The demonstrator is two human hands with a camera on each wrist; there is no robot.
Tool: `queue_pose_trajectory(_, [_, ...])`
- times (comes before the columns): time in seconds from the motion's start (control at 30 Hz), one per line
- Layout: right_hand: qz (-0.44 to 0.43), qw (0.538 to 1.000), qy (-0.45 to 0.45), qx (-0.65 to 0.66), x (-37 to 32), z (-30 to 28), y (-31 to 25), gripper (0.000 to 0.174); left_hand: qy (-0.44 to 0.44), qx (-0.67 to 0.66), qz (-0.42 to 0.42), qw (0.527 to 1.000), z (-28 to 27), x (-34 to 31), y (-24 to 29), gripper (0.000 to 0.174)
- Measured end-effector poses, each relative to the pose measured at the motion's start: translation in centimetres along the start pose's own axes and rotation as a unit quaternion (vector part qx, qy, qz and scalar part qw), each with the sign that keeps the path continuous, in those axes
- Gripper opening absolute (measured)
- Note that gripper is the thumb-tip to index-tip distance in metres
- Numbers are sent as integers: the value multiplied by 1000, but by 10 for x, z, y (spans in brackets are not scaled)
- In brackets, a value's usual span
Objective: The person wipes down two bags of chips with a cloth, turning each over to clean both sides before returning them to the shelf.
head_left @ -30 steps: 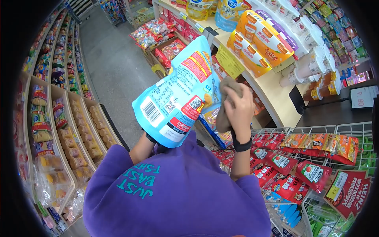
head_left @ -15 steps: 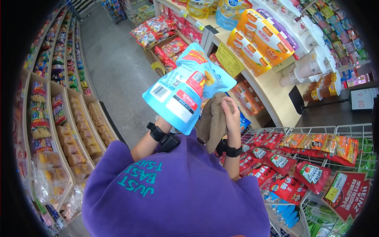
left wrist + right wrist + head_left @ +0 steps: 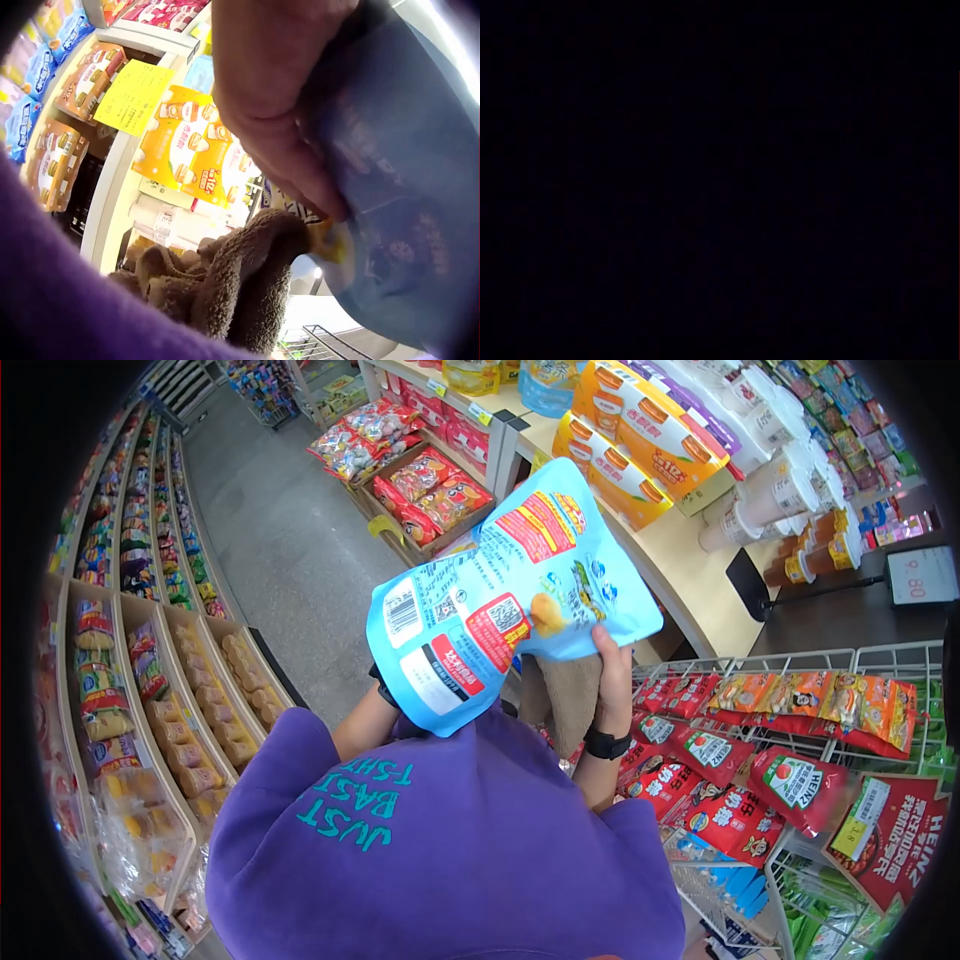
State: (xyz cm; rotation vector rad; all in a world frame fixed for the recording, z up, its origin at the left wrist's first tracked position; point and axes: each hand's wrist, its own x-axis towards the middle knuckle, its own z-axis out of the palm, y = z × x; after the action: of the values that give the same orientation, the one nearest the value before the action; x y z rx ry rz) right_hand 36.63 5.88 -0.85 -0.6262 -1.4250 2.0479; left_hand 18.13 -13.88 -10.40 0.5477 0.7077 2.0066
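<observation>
A light blue pouch (image 3: 480,610) is tilted in front of the body, its printed back with a barcode facing up. My left hand (image 3: 277,97) grips it from beneath in the left wrist view; in the head view the pouch hides that hand. My right hand (image 3: 612,678) holds a brown cloth (image 3: 565,695) below the pouch's right corner, with a fingertip on that corner. In the left wrist view the bunched cloth (image 3: 247,274) hangs close beside the pouch (image 3: 405,187). The right wrist view is black.
Bread shelves (image 3: 190,730) line the left side, along a grey aisle floor (image 3: 270,530). Ahead is a box of red packets (image 3: 430,495). A wooden shelf with orange packs (image 3: 650,435) stands ahead right, and a wire rack with red pouches (image 3: 715,755) is at the right.
The pouch has dipped, then come back up and turned its back toward the head camera. My right hand and the cloth have moved down, and the hand now touches the pouch's corner.
</observation>
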Motion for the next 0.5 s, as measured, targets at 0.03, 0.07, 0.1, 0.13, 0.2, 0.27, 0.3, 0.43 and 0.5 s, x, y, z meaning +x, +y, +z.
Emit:
queue_pose_trajectory(0.03, [4,1000,8,14,2,0,-3,41,-8,-5,-6,1000,1,1,1,51])
queue_pose_trajectory(0.07, [7,999,16,28,3,1,-7,36,-17,-11,-11,1000,2,2,2,51])
queue_pose_trajectory(0.1, [-19,999,38,26,3,3,-10,29,-27,-17,-14,999,3,3,3,51])
queue_pose_trajectory(0.13, [-19,999,43,26,3,-2,-10,29,-37,-23,-17,999,4,4,4,51])
queue_pose_trajectory(0.2, [-75,994,58,-55,3,-13,-8,29,-56,-34,-20,998,6,6,6,52])
queue_pose_trajectory(0.27, [-109,989,55,-81,2,-17,-13,28,139,188,-60,970,29,15,18,60])
queue_pose_trajectory(0.3, [-141,983,47,-108,1,-19,-14,28,72,-38,-120,989,28,22,24,60])
queue_pose_trajectory(0.43, [-155,976,16,-151,1,-29,-14,27,128,-134,-197,963,43,23,34,67])
queue_pose_trajectory(0.5, [-163,973,20,-160,1,-28,-12,27,167,-65,-201,963,49,24,37,64])
